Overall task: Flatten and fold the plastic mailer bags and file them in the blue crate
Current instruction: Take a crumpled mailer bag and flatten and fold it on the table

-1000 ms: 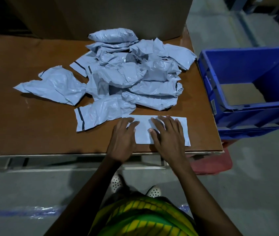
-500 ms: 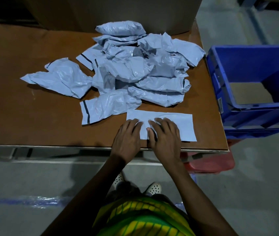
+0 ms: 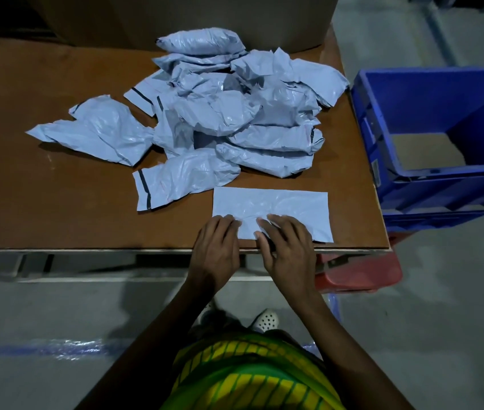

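Left hand (image 3: 217,247) and right hand (image 3: 289,250) press flat on the folded mailer (image 3: 282,204), lower centre; slick fold may spring open

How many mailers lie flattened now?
1: the flattened mailer at the near edge of the table, under the left hand and right hand. The crumpled pile may hide others.

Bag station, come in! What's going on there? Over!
Pressing near edge of flattened mailer: left hand, right hand. Behind it, crumpled pile, unfolded. To the right, blue crate, path clear.
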Available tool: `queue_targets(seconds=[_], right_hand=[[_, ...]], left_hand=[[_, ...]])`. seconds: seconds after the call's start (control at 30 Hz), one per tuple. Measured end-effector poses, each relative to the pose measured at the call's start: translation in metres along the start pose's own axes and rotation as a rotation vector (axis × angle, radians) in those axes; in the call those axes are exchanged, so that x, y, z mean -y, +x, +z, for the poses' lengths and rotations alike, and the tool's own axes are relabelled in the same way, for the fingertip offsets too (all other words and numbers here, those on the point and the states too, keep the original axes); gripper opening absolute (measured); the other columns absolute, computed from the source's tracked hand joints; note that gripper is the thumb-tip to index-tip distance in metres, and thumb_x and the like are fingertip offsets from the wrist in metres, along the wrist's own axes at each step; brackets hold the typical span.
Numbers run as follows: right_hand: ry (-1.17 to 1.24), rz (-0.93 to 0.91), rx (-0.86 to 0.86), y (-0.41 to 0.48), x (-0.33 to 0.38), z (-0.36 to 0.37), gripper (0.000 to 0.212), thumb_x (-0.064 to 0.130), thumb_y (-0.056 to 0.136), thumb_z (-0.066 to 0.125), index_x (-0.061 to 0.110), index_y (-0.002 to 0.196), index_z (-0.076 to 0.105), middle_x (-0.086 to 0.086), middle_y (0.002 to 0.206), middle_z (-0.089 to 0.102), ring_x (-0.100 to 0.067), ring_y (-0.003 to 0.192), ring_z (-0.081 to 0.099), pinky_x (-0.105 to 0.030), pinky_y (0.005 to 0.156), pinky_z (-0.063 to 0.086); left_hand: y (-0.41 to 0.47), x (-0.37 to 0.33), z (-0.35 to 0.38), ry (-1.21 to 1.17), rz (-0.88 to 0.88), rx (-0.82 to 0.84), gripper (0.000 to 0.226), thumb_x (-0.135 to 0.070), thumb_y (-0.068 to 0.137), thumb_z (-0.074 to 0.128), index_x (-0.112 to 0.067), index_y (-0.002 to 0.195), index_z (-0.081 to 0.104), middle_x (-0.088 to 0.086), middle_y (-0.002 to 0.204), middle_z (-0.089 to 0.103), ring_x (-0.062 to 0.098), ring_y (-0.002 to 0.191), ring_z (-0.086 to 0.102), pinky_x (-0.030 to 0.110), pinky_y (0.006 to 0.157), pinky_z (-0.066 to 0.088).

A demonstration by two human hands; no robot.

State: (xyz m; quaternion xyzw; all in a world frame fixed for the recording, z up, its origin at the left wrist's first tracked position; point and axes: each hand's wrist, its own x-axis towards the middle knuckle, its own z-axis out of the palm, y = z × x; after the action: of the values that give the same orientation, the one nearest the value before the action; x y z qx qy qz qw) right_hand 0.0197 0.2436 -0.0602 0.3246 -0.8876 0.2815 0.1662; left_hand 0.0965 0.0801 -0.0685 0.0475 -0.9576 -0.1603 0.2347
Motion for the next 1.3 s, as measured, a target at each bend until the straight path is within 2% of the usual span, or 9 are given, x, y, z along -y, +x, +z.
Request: queue_targets(seconds=[0.13, 0.3, 0.47, 0.63, 0.7, 0.8, 0.93, 1.1, 1.3], right_hand=[[0.072, 0.021, -0.017, 0.0, -0.013, -0.018, 0.021, 0.02, 0.099, 0.07, 0.014, 0.118, 0.076, -0.005, 0.128, 0.069, -0.027, 0.12, 0.061, -0.041, 0.102, 0.048], [-0.018, 0.121, -0.087, -0.005, -0.03, -0.031, 0.016, 0.026, 0.101, 0.068, 0.013, 0.107, 0.076, -0.004, 0.11, 0.068, -0.025, 0.104, 0.059, -0.042, 0.089, 0.048], [-0.019, 0.107, -0.08, -0.012, -0.031, -0.028, 0.018, 0.025, 0.101, 0.068, 0.013, 0.111, 0.076, -0.004, 0.112, 0.069, -0.027, 0.106, 0.059, -0.039, 0.094, 0.048], [0.014, 0.154, -0.067, 0.017, -0.037, -0.032, 0.019, 0.02, 0.101, 0.063, 0.012, 0.114, 0.075, -0.007, 0.118, 0.069, -0.028, 0.11, 0.061, -0.048, 0.092, 0.049], [-0.017, 0.159, -0.014, 0.028, -0.039, -0.025, 0.03, 0.027, 0.104, 0.057, 0.013, 0.127, 0.07, -0.011, 0.139, 0.062, -0.031, 0.132, 0.054, -0.05, 0.109, 0.043], [-0.052, 0.215, 0.14, 0.033, -0.041, -0.015, 0.049, 0.047, 0.108, 0.043, 0.021, 0.149, 0.054, -0.006, 0.165, 0.036, -0.028, 0.156, 0.025, -0.049, 0.124, 0.022], [-0.141, 0.183, 0.215, 0.02, -0.044, -0.013, 0.059, 0.053, 0.11, 0.036, 0.029, 0.163, 0.028, -0.001, 0.173, 0.013, -0.025, 0.161, 0.001, -0.051, 0.128, 0.012], [-0.138, 0.196, 0.21, 0.023, -0.047, -0.009, 0.056, 0.051, 0.109, 0.041, 0.026, 0.158, 0.041, -0.005, 0.169, 0.028, -0.032, 0.16, 0.012, -0.053, 0.127, 0.018], [-0.151, 0.216, 0.249, 0.032, -0.053, -0.004, 0.058, 0.057, 0.106, 0.044, 0.031, 0.158, 0.041, -0.002, 0.171, 0.022, -0.033, 0.16, 0.007, -0.049, 0.128, 0.015]], left_hand=[[0.015, -0.009, -0.007, -0.026, -0.072, -0.027, 0.022, -0.004, 0.095, 0.056, -0.003, 0.11, 0.072, 0.015, 0.114, 0.065, 0.033, 0.105, 0.059, 0.041, 0.083, 0.051], [0.036, -0.037, -0.002, -0.069, 0.085, 0.047, 0.019, -0.004, 0.093, 0.061, -0.007, 0.11, 0.071, 0.01, 0.111, 0.063, 0.03, 0.101, 0.059, 0.039, 0.081, 0.045], [0.029, -0.041, 0.008, -0.059, 0.024, 0.102, 0.02, -0.014, 0.097, 0.055, -0.012, 0.113, 0.068, 0.005, 0.12, 0.063, 0.028, 0.109, 0.057, 0.043, 0.084, 0.045], [0.049, -0.036, 0.002, -0.131, 0.002, 0.085, 0.018, -0.013, 0.095, 0.058, -0.012, 0.105, 0.073, 0.003, 0.106, 0.067, 0.026, 0.1, 0.057, 0.048, 0.08, 0.048], [0.055, -0.033, 0.003, -0.111, -0.022, 0.072, 0.029, -0.017, 0.1, 0.054, -0.013, 0.124, 0.07, 0.005, 0.127, 0.067, 0.029, 0.121, 0.056, 0.049, 0.098, 0.046], [0.06, -0.028, 0.007, 0.032, -0.036, 0.176, 0.058, -0.037, 0.109, 0.041, -0.013, 0.161, 0.032, 0.004, 0.17, 0.024, 0.033, 0.157, 0.017, 0.052, 0.126, 0.016], [0.052, -0.024, 0.015, 0.158, -0.052, 0.296, 0.073, -0.047, 0.109, 0.036, -0.011, 0.165, 0.007, 0.007, 0.174, -0.001, 0.039, 0.158, -0.007, 0.065, 0.124, 0.008], [0.052, -0.019, 0.024, 0.221, -0.076, 0.383, 0.066, -0.053, 0.109, 0.024, -0.022, 0.166, 0.011, 0.005, 0.174, 0.001, 0.038, 0.159, -0.006, 0.064, 0.123, 0.012], [0.056, -0.016, 0.03, 0.226, -0.109, 0.4, 0.064, -0.056, 0.108, 0.017, -0.028, 0.165, 0.015, 0.002, 0.174, 0.004, 0.038, 0.159, -0.007, 0.064, 0.124, 0.007]])
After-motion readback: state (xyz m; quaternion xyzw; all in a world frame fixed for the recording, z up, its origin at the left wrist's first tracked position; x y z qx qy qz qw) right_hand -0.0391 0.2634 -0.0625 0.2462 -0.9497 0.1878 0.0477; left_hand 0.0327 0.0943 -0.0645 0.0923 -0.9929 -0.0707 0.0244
